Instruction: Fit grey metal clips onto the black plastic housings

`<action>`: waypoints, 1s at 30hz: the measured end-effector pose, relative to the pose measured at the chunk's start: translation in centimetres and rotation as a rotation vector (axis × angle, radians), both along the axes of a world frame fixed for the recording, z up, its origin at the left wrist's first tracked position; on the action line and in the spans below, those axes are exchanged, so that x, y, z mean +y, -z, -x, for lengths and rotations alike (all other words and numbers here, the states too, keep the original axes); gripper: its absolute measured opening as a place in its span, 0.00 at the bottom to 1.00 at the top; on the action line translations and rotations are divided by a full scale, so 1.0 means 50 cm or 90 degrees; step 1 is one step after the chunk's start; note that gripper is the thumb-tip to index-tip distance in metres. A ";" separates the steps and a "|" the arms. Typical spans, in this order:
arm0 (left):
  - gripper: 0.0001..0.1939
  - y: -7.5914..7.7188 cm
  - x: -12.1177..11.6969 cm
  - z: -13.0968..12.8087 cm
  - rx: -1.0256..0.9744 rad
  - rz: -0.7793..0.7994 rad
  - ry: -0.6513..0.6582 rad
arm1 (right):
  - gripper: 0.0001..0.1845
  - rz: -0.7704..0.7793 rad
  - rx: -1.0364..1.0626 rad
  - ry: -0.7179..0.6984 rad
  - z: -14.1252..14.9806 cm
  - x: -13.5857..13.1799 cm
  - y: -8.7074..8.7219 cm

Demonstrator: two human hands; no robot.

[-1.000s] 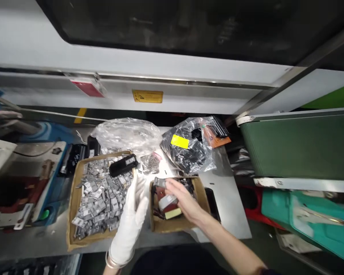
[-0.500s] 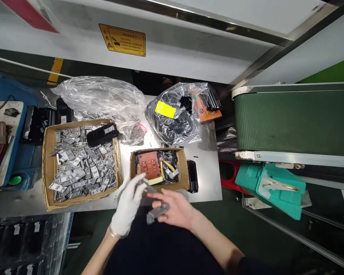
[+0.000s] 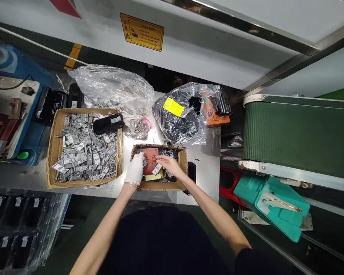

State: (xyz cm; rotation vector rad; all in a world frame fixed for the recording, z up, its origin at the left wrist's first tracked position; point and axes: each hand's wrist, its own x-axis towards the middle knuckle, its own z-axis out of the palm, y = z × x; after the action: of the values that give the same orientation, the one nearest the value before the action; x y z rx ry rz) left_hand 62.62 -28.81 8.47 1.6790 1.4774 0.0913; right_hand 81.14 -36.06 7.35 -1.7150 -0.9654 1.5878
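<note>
My left hand (image 3: 135, 169), in a white glove, reaches over the left side of a small cardboard box (image 3: 160, 186). Its fingers are closed on a small grey plastic part, mostly hidden by the glove. My bare right hand (image 3: 172, 166) comes in from the right and pinches another small grey plastic part (image 3: 157, 169) by its upper end. Both hands are over a reddish-brown fixture block (image 3: 151, 170) inside the box. A pale yellow piece (image 3: 153, 177) lies at the block's near edge. Dark and grey parts beside the block are partly covered by my right hand.
A larger cardboard box (image 3: 54, 152) on the left holds many grey parts, with a black case (image 3: 104, 125) on top. Behind lie clear plastic bags (image 3: 114, 82), a bag of black parts (image 3: 183, 124) and an orange fixture (image 3: 213, 119). A green conveyor (image 3: 298, 133) runs on the right.
Both hands have moved forward from the near edge of the small box to over the brown block, carrying grey parts. The camera view has shifted slightly.
</note>
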 end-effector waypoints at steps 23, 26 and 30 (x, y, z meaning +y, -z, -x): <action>0.21 0.076 -0.018 -0.002 0.039 -0.057 0.120 | 0.14 -0.089 -0.197 -0.173 -0.058 0.038 -0.049; 0.21 0.068 -0.025 0.004 -0.018 -0.054 0.074 | 0.14 -0.075 -0.178 -0.136 -0.055 0.020 -0.055; 0.25 0.033 -0.040 -0.009 -0.077 -0.062 -0.029 | 0.14 -0.073 -0.124 -0.112 -0.032 0.016 -0.055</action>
State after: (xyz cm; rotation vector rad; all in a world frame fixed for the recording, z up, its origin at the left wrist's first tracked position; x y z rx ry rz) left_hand 63.08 -30.78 6.80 1.6871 1.4396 0.2893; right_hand 82.77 -35.26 10.08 -1.7695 -1.3090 1.4593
